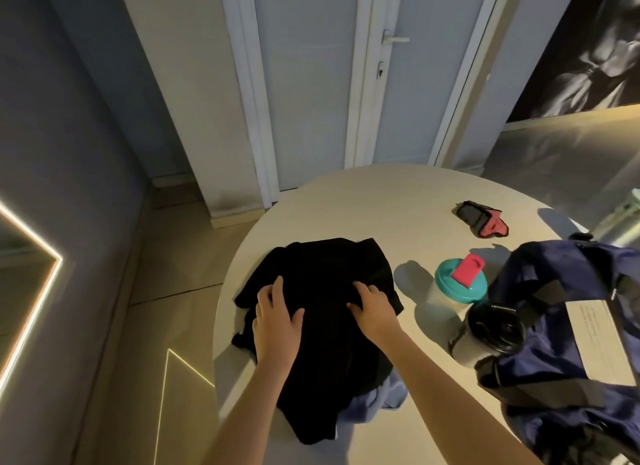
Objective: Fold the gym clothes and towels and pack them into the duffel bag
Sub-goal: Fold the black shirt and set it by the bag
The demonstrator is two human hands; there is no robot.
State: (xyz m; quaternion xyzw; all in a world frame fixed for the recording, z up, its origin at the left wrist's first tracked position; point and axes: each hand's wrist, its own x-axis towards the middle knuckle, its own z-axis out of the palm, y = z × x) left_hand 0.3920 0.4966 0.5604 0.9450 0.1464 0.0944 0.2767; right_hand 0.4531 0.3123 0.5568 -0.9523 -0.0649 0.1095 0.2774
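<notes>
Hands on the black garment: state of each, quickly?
Left hand: open, flat on the black garment.
Right hand: fingers bent on the garment; grip cannot be told.

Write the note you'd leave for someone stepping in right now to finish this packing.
Left hand: flat on the black garment.
Right hand: on it too, fingers bent; a pinch can't be confirmed.
The garment lies rumpled on the table over a blue cloth. The duffel bag sits open to the right.
Done: nothing folded in view.
Left: fold the garment and cloth, pack them.
</notes>
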